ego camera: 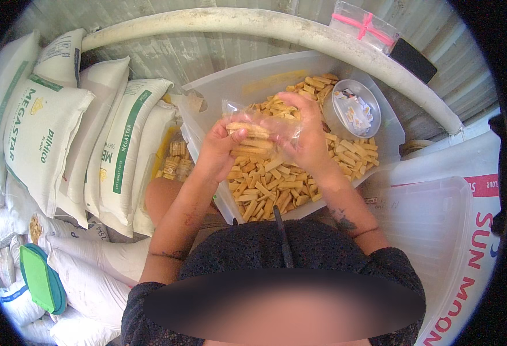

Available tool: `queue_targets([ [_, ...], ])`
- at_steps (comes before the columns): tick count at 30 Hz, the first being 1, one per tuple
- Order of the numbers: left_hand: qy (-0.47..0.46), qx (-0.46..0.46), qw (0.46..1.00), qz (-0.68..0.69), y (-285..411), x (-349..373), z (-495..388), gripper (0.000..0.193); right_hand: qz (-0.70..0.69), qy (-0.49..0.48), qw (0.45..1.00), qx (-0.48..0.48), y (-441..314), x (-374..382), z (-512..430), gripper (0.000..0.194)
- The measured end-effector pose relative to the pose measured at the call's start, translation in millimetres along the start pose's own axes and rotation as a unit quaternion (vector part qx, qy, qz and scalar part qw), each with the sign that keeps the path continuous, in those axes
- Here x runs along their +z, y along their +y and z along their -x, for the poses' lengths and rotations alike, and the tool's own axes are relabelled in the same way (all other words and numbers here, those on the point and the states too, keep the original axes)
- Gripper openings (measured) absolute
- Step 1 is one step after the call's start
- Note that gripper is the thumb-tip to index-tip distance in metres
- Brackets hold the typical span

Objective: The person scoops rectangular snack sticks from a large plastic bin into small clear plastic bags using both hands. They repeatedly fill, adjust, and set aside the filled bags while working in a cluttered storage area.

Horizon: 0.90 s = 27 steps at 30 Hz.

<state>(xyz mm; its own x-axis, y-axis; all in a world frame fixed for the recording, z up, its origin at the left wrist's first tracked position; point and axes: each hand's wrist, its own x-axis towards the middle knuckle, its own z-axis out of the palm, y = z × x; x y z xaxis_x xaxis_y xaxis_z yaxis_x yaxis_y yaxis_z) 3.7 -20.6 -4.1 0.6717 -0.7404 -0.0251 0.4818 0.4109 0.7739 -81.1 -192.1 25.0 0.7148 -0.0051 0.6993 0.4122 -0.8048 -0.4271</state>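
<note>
My left hand (223, 149) grips a clear plastic bag (253, 151) that holds several pale golden biscuit sticks (249, 131), its thumb pressed over them. At the bag's other end is my right hand (303, 132), its fingers on the clear film near the mouth; blur hides the exact grip. Both hands are above a large translucent plastic bin (218, 80). Loose biscuit sticks (275, 184) cover much of its floor. Inside the bin, at the far right, a round metal bowl (378, 113) contains small printed paper slips (355, 113).
White flour sacks (50, 134) stand at the left, beside packed bags of biscuits (177, 158). A pale pipe (236, 19) curves behind the bin. Beyond it are a pack with pink ties (361, 24) and a dark flat object (413, 60). A translucent lid (435, 233) is at the right.
</note>
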Motion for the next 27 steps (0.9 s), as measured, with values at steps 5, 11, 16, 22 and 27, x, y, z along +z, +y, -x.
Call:
queue_targets([
  [5, 0.004, -0.022, 1.0, -0.005, 1, -3, 2, 0.029, -0.032, -0.123, 0.991, -0.04, 8, -7, -3, 0.043],
  [11, 0.018, -0.027, 0.997, 0.069, 2, -2, 1, 0.024, -0.147, -0.125, 0.972, 0.137, 6, -10, 0, 0.051],
  [16, 0.013, -0.033, 0.999, 0.011, 0, -2, 0, 0.036, -0.169, -0.107, 0.977, 0.077, 10, -11, -4, 0.054],
  [22, 0.0, -0.062, 0.998, 0.023, 0, -2, 2, 0.023, -0.183, -0.161, 0.968, 0.067, 11, -16, -10, 0.053],
  [27, -0.026, -0.053, 0.998, 0.006, 1, 0, 2, 0.023, -0.269, -0.201, 0.94, 0.067, 7, -13, -11, 0.038],
])
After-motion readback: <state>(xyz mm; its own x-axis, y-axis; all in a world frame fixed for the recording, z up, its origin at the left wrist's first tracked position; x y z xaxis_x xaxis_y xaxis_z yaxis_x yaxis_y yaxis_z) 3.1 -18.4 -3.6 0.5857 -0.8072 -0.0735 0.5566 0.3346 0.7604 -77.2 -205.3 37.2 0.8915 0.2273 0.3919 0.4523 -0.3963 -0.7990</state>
